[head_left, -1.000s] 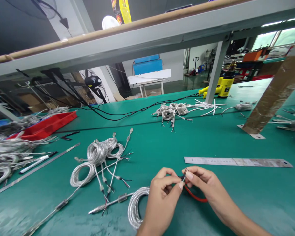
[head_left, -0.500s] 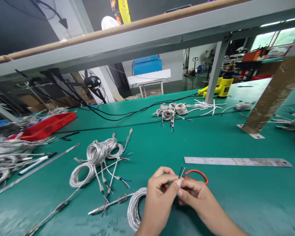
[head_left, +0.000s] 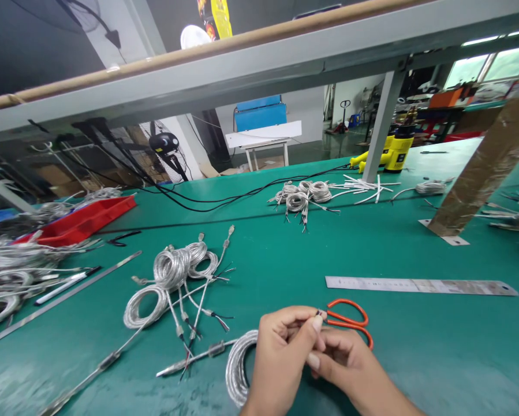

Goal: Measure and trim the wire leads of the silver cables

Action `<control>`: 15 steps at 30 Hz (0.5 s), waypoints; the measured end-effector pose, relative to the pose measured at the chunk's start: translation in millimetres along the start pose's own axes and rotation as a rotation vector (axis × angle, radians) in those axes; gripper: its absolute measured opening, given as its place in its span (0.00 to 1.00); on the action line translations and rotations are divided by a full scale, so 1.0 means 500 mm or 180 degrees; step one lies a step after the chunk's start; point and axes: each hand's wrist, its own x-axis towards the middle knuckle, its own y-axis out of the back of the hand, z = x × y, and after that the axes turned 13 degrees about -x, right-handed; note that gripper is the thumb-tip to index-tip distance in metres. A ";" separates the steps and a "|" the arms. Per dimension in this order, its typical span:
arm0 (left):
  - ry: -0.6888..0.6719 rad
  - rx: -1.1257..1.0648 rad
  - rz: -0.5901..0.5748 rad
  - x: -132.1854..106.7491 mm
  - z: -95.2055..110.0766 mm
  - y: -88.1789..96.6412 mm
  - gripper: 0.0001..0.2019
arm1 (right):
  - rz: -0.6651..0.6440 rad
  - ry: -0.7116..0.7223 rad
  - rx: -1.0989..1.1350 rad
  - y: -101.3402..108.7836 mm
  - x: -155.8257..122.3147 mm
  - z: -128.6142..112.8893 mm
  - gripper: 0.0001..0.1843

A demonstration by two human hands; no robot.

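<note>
Wire ends: The thin wire ends stick up at the top of your hands, dark and very small. They are at the middle of your work spot.

Left hand: Your left hand has a shut grip, with finger and thumb pinching the wire ends.

Right hand: Your right hand is curled up close under your left thumb. You can't tell from here if its grip holds anything.

Close by: Orange scissors lie at 2 o'clock from your hands, with the handle loops showing and the blades hidden. A silver cable coil lies at 9 o'clock, just touching your left wrist.

Table: The green table mat runs all around. A steel ruler lies at 1 o'clock. More cable coils lie at 10 o'clock, and a red tray sits far off at 10 o'clock. A pile of coils lies at 12 o'clock.

Room: A yellow tool stands at 1 o'clock. A fan stands past the table at 11 o'clock. Bright windows glow far off at 1 o'clock.
</note>
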 end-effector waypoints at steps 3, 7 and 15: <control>-0.0075 -0.0017 0.0055 -0.001 -0.004 0.002 0.06 | 0.0013 0.0052 0.0082 -0.003 -0.001 0.002 0.14; -0.0169 -0.0045 0.0087 -0.003 -0.006 0.002 0.05 | 0.0031 0.0127 -0.0044 -0.002 -0.001 0.006 0.12; -0.0151 0.0087 0.0035 0.000 -0.018 0.004 0.06 | -0.0013 0.0221 -0.0123 0.001 0.001 0.014 0.11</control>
